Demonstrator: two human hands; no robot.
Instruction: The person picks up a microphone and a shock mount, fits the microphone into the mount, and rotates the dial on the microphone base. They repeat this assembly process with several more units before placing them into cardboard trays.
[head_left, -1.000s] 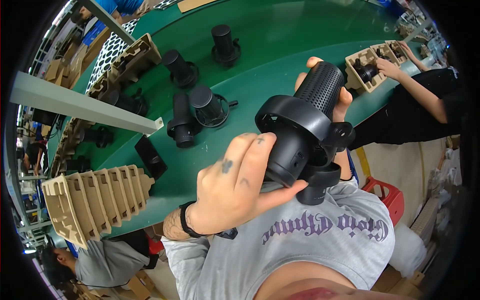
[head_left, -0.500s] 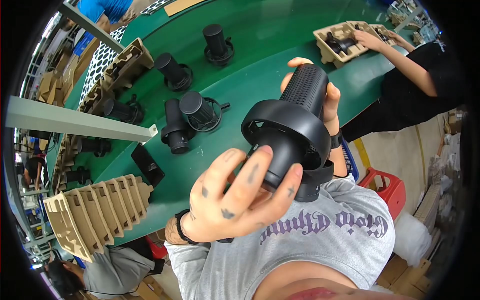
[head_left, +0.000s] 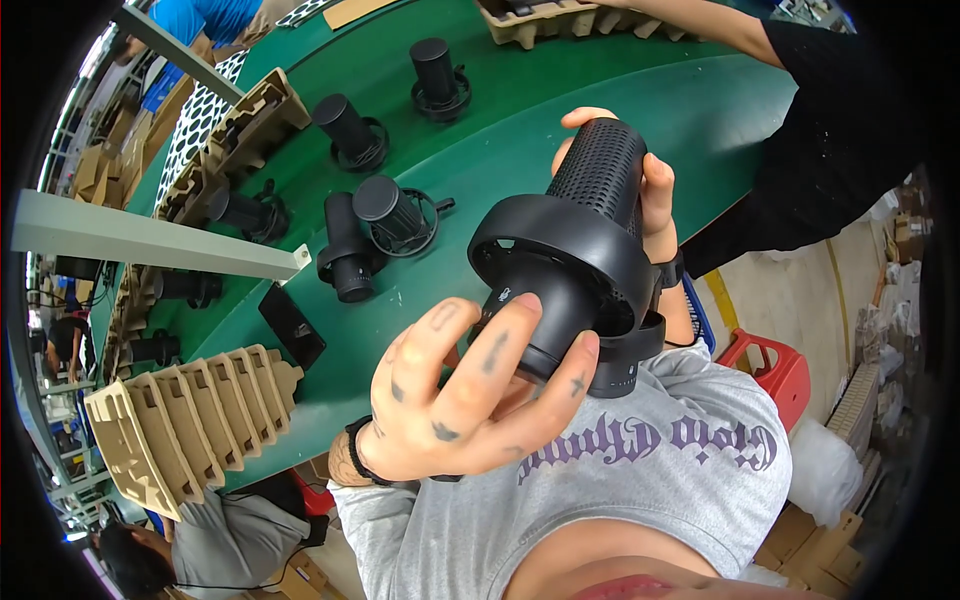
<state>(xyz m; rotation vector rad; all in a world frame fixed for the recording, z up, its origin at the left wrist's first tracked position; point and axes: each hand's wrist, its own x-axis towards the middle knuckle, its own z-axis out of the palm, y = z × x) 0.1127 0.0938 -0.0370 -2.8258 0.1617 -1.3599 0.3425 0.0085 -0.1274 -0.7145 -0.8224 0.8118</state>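
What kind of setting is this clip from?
Probably a factory assembly or packing line: many identical black cylindrical plastic units lie on a long green worktable, stacked moulded tan pulp trays wait nearby, and another person's arm works alongside.

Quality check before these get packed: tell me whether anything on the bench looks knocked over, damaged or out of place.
Mostly in order. Two black devices lie tipped together on the green table, while others stand upright. The device in both hands shows no visible damage.

On my green table, several black cylindrical units stand left of centre. Moulded pulp trays are stacked near left. A red crate, possibly a stool, sits right.
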